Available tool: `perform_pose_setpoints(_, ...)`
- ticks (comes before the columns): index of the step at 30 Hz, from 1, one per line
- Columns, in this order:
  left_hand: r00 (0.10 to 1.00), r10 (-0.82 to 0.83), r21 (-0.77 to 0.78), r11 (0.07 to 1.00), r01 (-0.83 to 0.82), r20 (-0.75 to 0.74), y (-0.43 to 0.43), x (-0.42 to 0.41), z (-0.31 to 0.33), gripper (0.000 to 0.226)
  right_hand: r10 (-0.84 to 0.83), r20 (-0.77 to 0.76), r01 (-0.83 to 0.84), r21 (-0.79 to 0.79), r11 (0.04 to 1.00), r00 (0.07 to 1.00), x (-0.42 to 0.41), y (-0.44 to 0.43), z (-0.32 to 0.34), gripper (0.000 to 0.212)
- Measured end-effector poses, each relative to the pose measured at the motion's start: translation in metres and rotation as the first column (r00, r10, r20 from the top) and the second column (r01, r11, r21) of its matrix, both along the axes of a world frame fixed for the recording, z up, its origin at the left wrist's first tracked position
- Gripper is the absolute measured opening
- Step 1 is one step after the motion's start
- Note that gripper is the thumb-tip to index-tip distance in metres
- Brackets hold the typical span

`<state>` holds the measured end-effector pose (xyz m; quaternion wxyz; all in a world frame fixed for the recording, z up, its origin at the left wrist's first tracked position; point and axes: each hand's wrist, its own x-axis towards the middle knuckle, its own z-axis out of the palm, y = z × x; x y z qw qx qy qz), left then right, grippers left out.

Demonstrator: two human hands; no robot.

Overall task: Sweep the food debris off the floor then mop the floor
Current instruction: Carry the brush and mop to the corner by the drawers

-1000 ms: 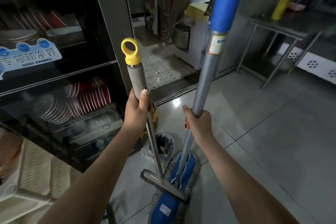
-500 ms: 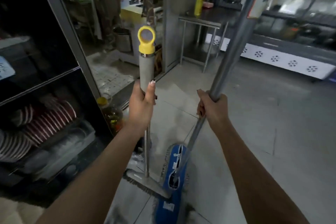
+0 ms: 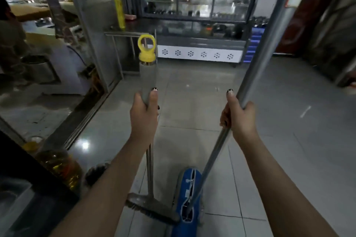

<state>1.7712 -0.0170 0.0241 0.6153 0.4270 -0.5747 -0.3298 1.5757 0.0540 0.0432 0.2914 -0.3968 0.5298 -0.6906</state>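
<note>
Head view: my left hand (image 3: 144,115) has its grip wrapped fully round the grey sleeve of the broom (image 3: 150,169), just under the yellow ring (image 3: 146,48), so it stands upright with its bristles at lower centre on the floor (image 3: 192,92). My right hand (image 3: 238,119) has its grip closed round the pole of the mop (image 3: 189,194), which leans toward the upper right, its blue head beside the broom's. I judge both tools are being carried together to the work spot. I cannot make out any debris.

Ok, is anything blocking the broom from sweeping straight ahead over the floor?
Nothing visible lies on the tiles ahead of the broom in the left hand. The mop in the right hand has its blue head against the broom head's right end; an oil bottle stands off to the left.
</note>
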Motion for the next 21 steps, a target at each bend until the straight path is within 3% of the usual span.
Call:
perform_pose_setpoints(8, 0.999, -0.049, -0.008, 0.999, 0.049, 0.007, 0.077, -0.147, 0.02, 0.034, -0.145, -0.06, 0.143, -0.046, 0.989, 0.988, -0.124, 0.122, 0.011, 0.055)
perform_pose_setpoints(13, 0.957, -0.288, -0.025, 0.957, 0.289, 0.038, 0.134, -0.241, 0.026, 0.033, -0.303, -0.031, 0.302, -0.026, 0.953, 0.953, -0.198, 0.202, 0.02, 0.053)
perform_pose_setpoints(21, 0.811, -0.585, -0.029, 0.811, 0.585, -0.01, 0.225, -0.384, 0.032, 0.038, -0.49, -0.067, 0.489, -0.04, 0.871, 0.869, -0.292, 0.326, 0.034, 0.056)
